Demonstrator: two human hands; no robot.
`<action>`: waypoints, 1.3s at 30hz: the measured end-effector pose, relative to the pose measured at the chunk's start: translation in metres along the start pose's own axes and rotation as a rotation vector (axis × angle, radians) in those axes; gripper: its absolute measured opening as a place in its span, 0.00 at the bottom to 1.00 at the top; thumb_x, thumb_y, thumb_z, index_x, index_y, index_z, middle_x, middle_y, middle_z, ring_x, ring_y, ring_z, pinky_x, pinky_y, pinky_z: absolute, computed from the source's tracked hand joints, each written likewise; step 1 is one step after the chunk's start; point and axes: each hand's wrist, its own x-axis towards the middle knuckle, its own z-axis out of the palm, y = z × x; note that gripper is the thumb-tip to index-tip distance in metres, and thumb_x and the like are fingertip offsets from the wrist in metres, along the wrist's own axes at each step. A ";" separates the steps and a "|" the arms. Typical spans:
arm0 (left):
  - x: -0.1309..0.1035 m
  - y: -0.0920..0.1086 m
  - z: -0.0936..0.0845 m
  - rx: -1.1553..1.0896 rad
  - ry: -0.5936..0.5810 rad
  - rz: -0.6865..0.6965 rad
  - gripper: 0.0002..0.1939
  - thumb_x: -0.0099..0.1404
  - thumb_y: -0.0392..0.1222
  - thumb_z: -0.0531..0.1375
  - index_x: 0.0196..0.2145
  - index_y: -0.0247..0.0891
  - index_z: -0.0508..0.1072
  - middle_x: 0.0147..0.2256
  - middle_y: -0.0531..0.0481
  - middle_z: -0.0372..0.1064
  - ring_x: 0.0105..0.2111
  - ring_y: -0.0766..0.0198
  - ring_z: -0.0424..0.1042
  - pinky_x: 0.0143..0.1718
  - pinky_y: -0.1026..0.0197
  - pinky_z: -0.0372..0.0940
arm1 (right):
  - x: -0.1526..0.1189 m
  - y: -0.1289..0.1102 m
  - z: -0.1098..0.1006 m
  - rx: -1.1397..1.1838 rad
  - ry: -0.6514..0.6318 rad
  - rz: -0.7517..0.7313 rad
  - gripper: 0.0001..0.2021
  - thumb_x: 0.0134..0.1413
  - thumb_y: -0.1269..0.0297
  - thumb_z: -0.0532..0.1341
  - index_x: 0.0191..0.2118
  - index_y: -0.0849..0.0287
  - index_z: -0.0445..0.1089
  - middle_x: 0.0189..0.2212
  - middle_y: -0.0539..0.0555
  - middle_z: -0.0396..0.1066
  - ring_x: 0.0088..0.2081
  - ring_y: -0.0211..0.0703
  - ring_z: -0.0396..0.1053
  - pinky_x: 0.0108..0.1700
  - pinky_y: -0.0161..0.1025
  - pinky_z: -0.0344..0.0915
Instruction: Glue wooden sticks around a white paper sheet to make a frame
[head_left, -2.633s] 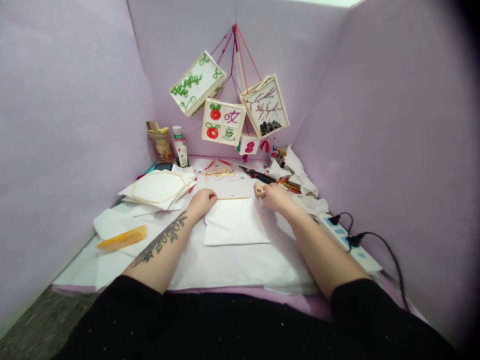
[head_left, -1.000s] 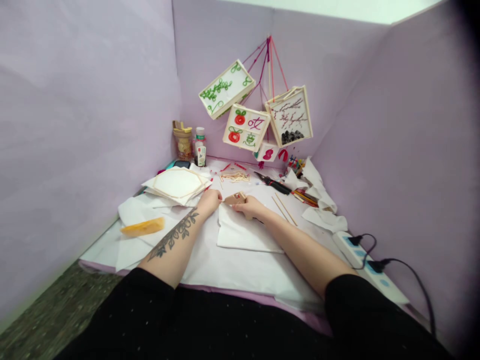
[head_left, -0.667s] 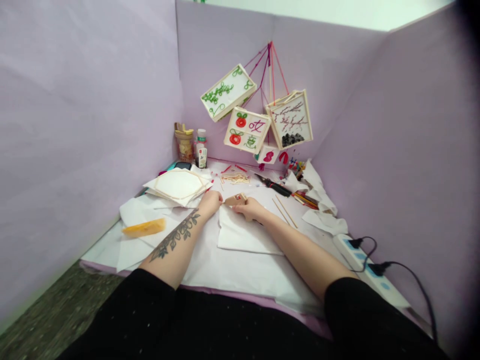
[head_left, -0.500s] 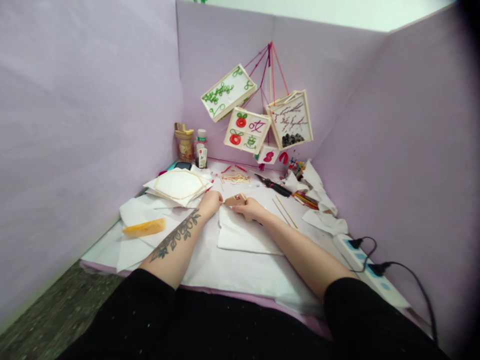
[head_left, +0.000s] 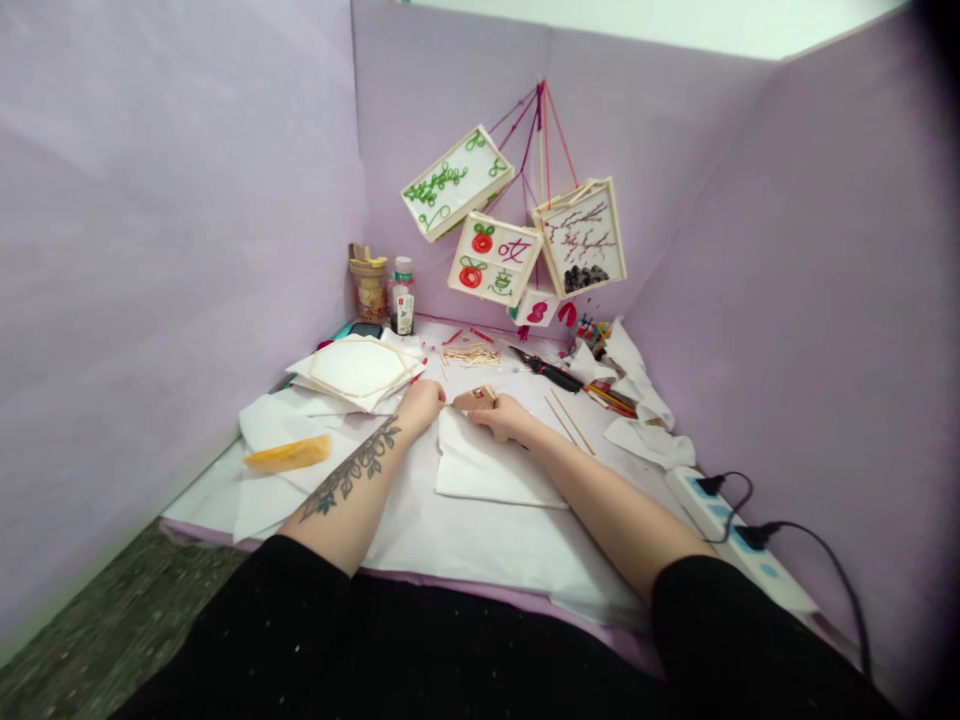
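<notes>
My right hand (head_left: 506,417) is wrapped round a tan glue gun (head_left: 475,399) whose nozzle points left. Just left of the nozzle, my left hand (head_left: 429,398) is closed in a pinch; what it holds is too small to make out. Below both hands lies a folded white sheet (head_left: 487,465). Two thin sticks (head_left: 571,422) rest to the right of my right hand. Left of my left hand is a stack of white paper with a stick-framed panel (head_left: 356,370) on top.
Decorated panels (head_left: 495,259) hang at the back. Pliers (head_left: 553,374), short sticks (head_left: 472,356) and crumpled paper (head_left: 652,442) lie on the table. A power strip (head_left: 769,572) with cables is at the right edge, a yellow piece (head_left: 289,455) at left. Bottles (head_left: 403,312) stand at the back.
The glue gun and my right hand have shifted very slightly to the right. My left hand stays almost where it was.
</notes>
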 end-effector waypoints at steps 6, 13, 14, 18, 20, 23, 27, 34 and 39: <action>-0.001 0.001 -0.001 -0.002 0.001 0.000 0.10 0.58 0.33 0.57 0.35 0.35 0.78 0.37 0.42 0.76 0.40 0.58 0.73 0.45 0.61 0.63 | -0.002 0.002 -0.003 -0.003 0.008 0.032 0.17 0.43 0.55 0.65 0.37 0.64 0.74 0.28 0.55 0.73 0.27 0.38 0.67 0.24 0.31 0.57; -0.001 0.003 -0.001 0.008 0.001 -0.014 0.10 0.58 0.32 0.57 0.35 0.34 0.78 0.37 0.42 0.76 0.40 0.59 0.73 0.45 0.62 0.63 | -0.001 0.011 -0.006 0.007 0.007 0.024 0.17 0.43 0.56 0.65 0.37 0.64 0.73 0.27 0.54 0.73 0.26 0.37 0.66 0.24 0.31 0.58; -0.002 0.003 -0.002 0.009 0.000 -0.015 0.10 0.58 0.32 0.57 0.35 0.34 0.78 0.37 0.42 0.76 0.40 0.58 0.73 0.45 0.62 0.63 | -0.001 0.012 -0.007 0.005 0.006 0.027 0.17 0.43 0.56 0.65 0.37 0.64 0.73 0.27 0.54 0.73 0.25 0.37 0.66 0.24 0.31 0.58; -0.002 0.003 -0.002 0.008 -0.005 -0.012 0.11 0.58 0.32 0.57 0.35 0.34 0.78 0.37 0.42 0.76 0.41 0.58 0.73 0.46 0.62 0.63 | -0.005 0.013 -0.013 0.014 0.007 0.047 0.16 0.43 0.57 0.66 0.36 0.64 0.74 0.28 0.55 0.73 0.26 0.37 0.66 0.24 0.31 0.58; -0.002 0.003 -0.002 0.007 -0.005 -0.012 0.11 0.58 0.32 0.57 0.35 0.34 0.78 0.37 0.42 0.76 0.41 0.58 0.73 0.46 0.62 0.63 | -0.009 0.014 -0.016 0.016 0.012 0.058 0.16 0.43 0.57 0.66 0.36 0.64 0.74 0.29 0.55 0.73 0.27 0.37 0.67 0.25 0.30 0.59; -0.001 0.002 -0.002 0.006 -0.002 -0.013 0.10 0.58 0.32 0.57 0.35 0.34 0.78 0.37 0.42 0.76 0.41 0.59 0.73 0.46 0.62 0.63 | -0.013 0.015 -0.022 0.008 0.020 0.068 0.15 0.43 0.58 0.66 0.35 0.64 0.74 0.29 0.55 0.73 0.27 0.37 0.67 0.25 0.30 0.59; 0.000 0.000 0.000 0.002 0.002 -0.010 0.10 0.59 0.33 0.57 0.36 0.35 0.78 0.37 0.43 0.76 0.41 0.59 0.73 0.46 0.63 0.63 | -0.017 0.021 -0.029 0.038 0.027 0.070 0.14 0.44 0.60 0.65 0.36 0.64 0.73 0.29 0.54 0.73 0.27 0.36 0.67 0.24 0.30 0.59; 0.005 -0.005 0.005 -0.003 0.012 -0.002 0.09 0.58 0.34 0.58 0.35 0.35 0.78 0.36 0.44 0.76 0.40 0.59 0.73 0.46 0.63 0.63 | -0.018 0.036 -0.042 0.000 0.059 0.101 0.13 0.42 0.59 0.66 0.32 0.64 0.73 0.26 0.55 0.73 0.26 0.37 0.67 0.23 0.30 0.58; 0.004 -0.005 0.004 0.000 0.015 -0.001 0.10 0.58 0.33 0.58 0.34 0.36 0.78 0.36 0.44 0.76 0.40 0.59 0.73 0.45 0.63 0.63 | -0.019 0.048 -0.050 -0.010 0.090 0.134 0.13 0.43 0.58 0.66 0.33 0.62 0.72 0.27 0.55 0.73 0.27 0.38 0.68 0.23 0.30 0.58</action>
